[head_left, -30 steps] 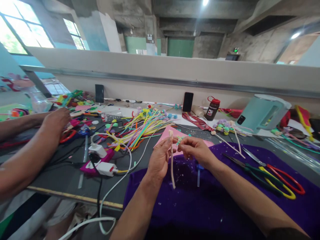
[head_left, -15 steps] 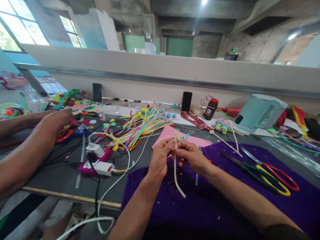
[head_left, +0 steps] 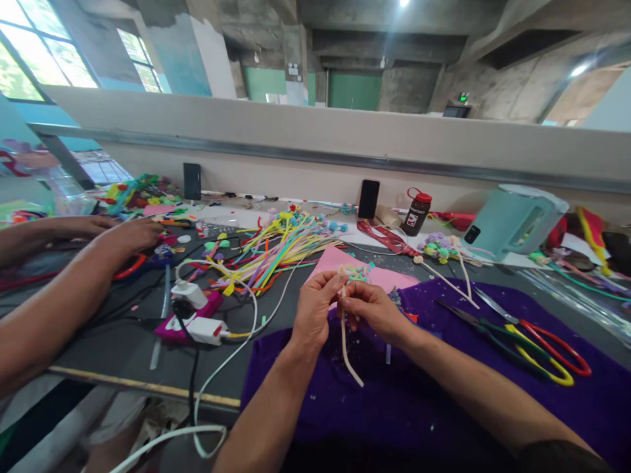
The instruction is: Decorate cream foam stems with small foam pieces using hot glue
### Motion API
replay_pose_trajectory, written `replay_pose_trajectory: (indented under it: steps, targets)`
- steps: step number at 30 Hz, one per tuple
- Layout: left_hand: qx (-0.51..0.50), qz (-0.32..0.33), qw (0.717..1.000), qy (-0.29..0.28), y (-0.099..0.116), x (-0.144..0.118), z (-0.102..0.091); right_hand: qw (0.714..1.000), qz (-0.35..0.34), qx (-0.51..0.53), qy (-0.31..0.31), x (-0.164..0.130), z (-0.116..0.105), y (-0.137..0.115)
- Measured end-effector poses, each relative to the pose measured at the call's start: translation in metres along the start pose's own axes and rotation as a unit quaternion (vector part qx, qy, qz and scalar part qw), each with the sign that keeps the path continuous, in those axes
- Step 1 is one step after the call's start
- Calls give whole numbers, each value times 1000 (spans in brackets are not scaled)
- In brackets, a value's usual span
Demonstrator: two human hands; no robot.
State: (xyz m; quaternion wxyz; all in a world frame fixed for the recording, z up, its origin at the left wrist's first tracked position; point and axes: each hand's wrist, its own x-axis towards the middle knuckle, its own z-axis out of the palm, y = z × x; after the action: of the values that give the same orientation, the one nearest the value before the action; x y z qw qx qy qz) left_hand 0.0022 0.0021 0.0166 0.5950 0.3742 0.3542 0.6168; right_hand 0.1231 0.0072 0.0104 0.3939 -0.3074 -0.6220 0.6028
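A cream pipe cleaner (head_left: 346, 348) hangs down from between my fingertips, its lower end bent to the right. My left hand (head_left: 318, 302) pinches its upper part. From the other side my right hand (head_left: 369, 303) grips the same strand, fingertips close to the left ones. The top of the piece is partly hidden by my fingers. Beneath my hands lies a purple cloth (head_left: 335, 407). Just behind them is a pink sheet (head_left: 394, 279) with small pastel pieces (head_left: 362, 271) on it. Another cream pipe cleaner (head_left: 446, 281) with a knotted end rests to the right.
On the cloth's right lie green-handled pliers (head_left: 513, 341) and red-and-yellow-handled scissors (head_left: 552, 348). A kettle (head_left: 517, 220), bottle (head_left: 417, 213) and phone (head_left: 368, 199) stand behind. Colourful pipe cleaners (head_left: 276, 253) and a power strip (head_left: 197, 325) are left, beside a co-worker's hands (head_left: 133, 235).
My hands stay nearly in place, with the pipe cleaner shifted very slightly left. The co-worker's near hand has moved right and its fingers have spread over the items there.
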Motion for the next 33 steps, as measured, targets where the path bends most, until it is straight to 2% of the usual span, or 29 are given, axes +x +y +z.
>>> replay_pose_trajectory:
  steps: [13,19,23,26,28,33]
  targets:
    - [18,4,1000,-16,0,2,-4,1000,3,18,-7,-1,0,1]
    - [17,3,1000,-1,0,2,-3,1000,9,-4,-23,1,-1,0]
    - [39,13,999,9,1,2,-4,995,10,-89,-50,5,-21,-15]
    - [106,-2,994,-15,3,-1,-2,990,-40,-132,30,6,-43,-31]
    - [160,-14,986,-34,3,-4,1,985,-65,-147,58,5,-55,-40]
    - [259,13,965,-39,1,-5,6,969,-100,-226,7,-2,-61,-54]
